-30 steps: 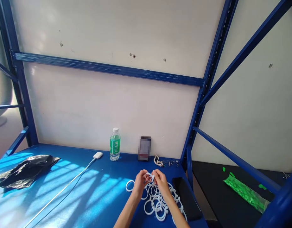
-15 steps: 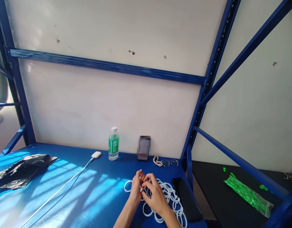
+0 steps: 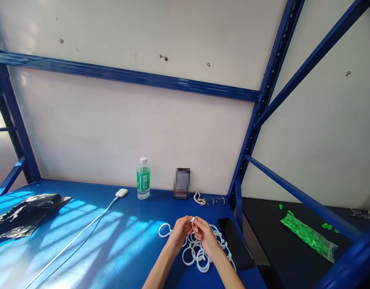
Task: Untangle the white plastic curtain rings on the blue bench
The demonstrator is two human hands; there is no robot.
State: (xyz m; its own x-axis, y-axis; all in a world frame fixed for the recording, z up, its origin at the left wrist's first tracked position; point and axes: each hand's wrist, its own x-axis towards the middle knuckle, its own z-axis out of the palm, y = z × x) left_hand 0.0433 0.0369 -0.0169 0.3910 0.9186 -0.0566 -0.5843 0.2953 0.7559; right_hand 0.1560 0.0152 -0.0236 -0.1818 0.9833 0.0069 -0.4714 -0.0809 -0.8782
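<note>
My left hand [image 3: 181, 230] and my right hand [image 3: 204, 233] meet fingertip to fingertip over the blue table. Pinched between them is a small white piece [image 3: 192, 219], perhaps part of a white ring; the fingers hide most of it. Below and around the hands lies a tangle of white rings [image 3: 188, 256], several of them looped together. One white ring [image 3: 164, 230] rests just left of my left hand. The right wrist and forearm cover part of the pile.
A black phone [image 3: 236, 243] lies right of the rings. Behind are glasses [image 3: 215, 200], an upright pixelated device [image 3: 181, 184] and a water bottle [image 3: 143, 180]. A white charging cable [image 3: 79, 237] and black plastic bag [image 3: 28, 214] lie left; a green-filled bag [image 3: 307, 239] sits right.
Both hands have risen slightly and moved right, and their fingertips have come together around the small white piece. The camera view has shifted a little.
</note>
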